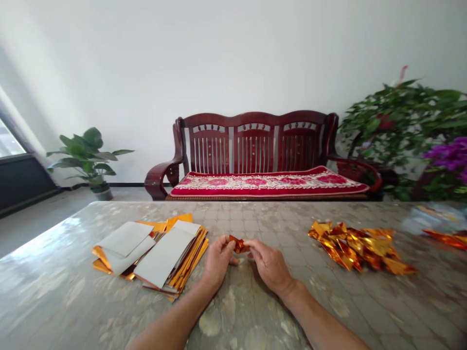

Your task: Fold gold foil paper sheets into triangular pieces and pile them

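Between my two hands is a small folded piece of shiny orange-gold foil paper (239, 244). My left hand (218, 260) pinches its left end with thumb and fingers. At the other end, the fingertips of my right hand (270, 266) close on the foil. Left of my hands lies a stack of foil paper sheets (164, 255), pale grey backs upward and gold edges showing. To the right sits a loose heap of folded gold foil pieces (359, 245). Part of the held piece is hidden by my fingers.
A patterned cover lies over the table (233, 316). Near its right edge are a clear plastic bag (434, 218) and more orange foil (447, 238). Beyond stands a dark red wooden bench (253, 138) with a floral mat (270, 182). Potted plants (85, 158) flank it.
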Motion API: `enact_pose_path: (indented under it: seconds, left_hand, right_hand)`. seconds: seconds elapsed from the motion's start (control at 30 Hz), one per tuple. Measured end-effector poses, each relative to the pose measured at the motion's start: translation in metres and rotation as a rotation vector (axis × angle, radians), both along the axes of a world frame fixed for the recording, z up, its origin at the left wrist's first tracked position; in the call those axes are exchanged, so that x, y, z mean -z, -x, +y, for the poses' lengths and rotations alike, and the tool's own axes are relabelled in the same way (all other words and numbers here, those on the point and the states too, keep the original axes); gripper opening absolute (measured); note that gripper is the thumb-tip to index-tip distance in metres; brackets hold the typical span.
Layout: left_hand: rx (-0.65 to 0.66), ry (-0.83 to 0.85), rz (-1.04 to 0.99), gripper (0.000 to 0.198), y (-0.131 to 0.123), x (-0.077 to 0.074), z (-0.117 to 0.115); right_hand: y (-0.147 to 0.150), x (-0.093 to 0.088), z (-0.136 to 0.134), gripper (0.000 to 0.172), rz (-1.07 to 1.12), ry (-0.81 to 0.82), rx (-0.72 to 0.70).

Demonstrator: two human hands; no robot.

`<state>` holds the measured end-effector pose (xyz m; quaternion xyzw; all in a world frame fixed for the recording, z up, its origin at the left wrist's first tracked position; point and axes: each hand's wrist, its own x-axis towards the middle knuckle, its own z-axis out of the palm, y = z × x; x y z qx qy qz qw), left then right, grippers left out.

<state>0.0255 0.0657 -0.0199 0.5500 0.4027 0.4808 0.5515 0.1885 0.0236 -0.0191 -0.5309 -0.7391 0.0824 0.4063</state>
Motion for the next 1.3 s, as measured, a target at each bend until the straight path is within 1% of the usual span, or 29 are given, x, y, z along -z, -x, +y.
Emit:
enact_pose_path:
  seconds: [0.13, 0.3, 0.47, 0.6, 0.8, 0.93, 1.07, 1.17, 1.23, 1.3]
  left_hand:
    - [-0.002, 0.079, -0.122, 0.03, -0.0009, -0.0025, -0.0017]
    - [-0.003, 0.08, -0.124, 0.032, -0.0015, 0.0002, -0.002]
    - [0.004, 0.096, -0.162, 0.029, -0.004, 0.0018, -0.0039]
    - [0.015, 0.126, -0.203, 0.027, -0.0059, 0.0008, -0.0056]
    - [0.022, 0.139, -0.239, 0.027, -0.0073, 0.0014, -0.0054]
    - [0.02, 0.138, -0.272, 0.026, -0.0075, 0.003, -0.0062]
    - [0.027, 0.125, -0.281, 0.026, -0.0086, 0.0039, -0.0082]
    - [0.028, 0.124, -0.279, 0.026, -0.0097, 0.0045, -0.0086]
    - [0.019, 0.121, -0.238, 0.025, -0.0096, 0.0056, -0.0075]
    - [-0.009, 0.076, -0.132, 0.022, -0.0078, 0.007, -0.005]
  right_hand:
    - [0.0007, -0.0007, -0.0009, 0.033, 0.005, 0.017, -0.046]
    - [0.0026, -0.0032, -0.0019, 0.024, 0.009, 0.016, -0.037]
    - [0.0027, -0.0014, -0.0003, 0.018, -0.004, 0.0, -0.03]
    - [0.0018, 0.0007, 0.0006, 0.018, -0.026, 0.007, -0.026]
    - [0.0036, -0.0029, -0.0023, 0.016, -0.026, 0.0, -0.038]
    - [0.0037, -0.0023, -0.0015, 0.019, 0.003, -0.035, -0.083]
    - [0.0025, -0.0001, 0.0007, 0.02, -0.006, -0.069, -0.107]
    - [0.0029, -0.0001, 0.0009, 0.02, -0.032, -0.075, -0.084]
    - [0.0035, 0.0, 0.001, 0.019, -0.053, -0.066, -0.059]
    - [0.0039, 0.0007, 0.0012, 0.019, -0.075, -0.056, -0.037]
